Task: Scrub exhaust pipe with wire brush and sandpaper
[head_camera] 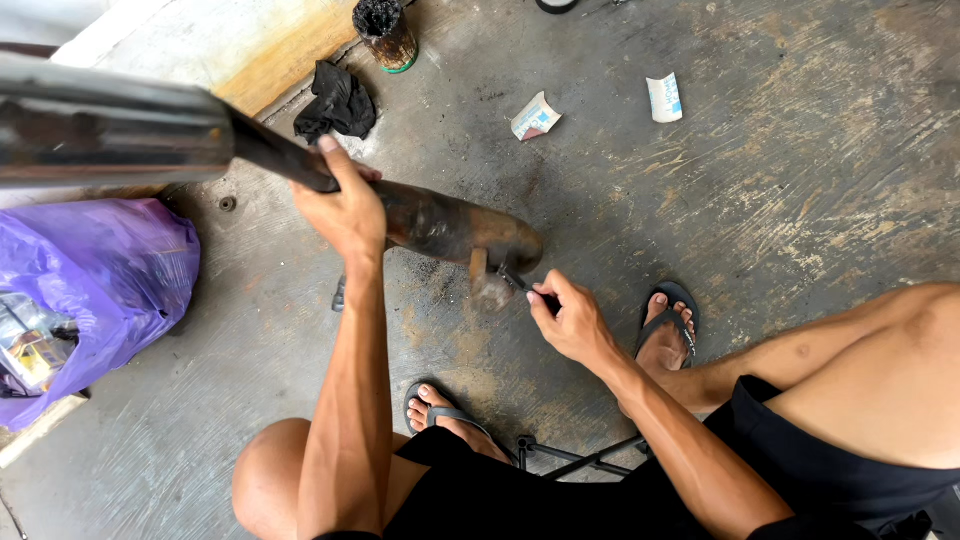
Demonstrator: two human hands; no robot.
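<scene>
Pipe [440, 225]: rusty, above the floor [800, 200]
Left hand [345, 210]: fingers wrapped around pipe
Right hand [572, 322]: fingers pinching small tool [525, 286] at pipe's end

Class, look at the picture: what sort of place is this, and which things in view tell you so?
Probably an informal repair workshop floor: stained bare concrete, a rusty exhaust pipe being worked on, a black rag and a grimy can nearby.

One exhaust pipe [440, 225], two paper scraps [535, 117], one black rag [338, 102], one purple bag [100, 280], one can [385, 35].
</scene>
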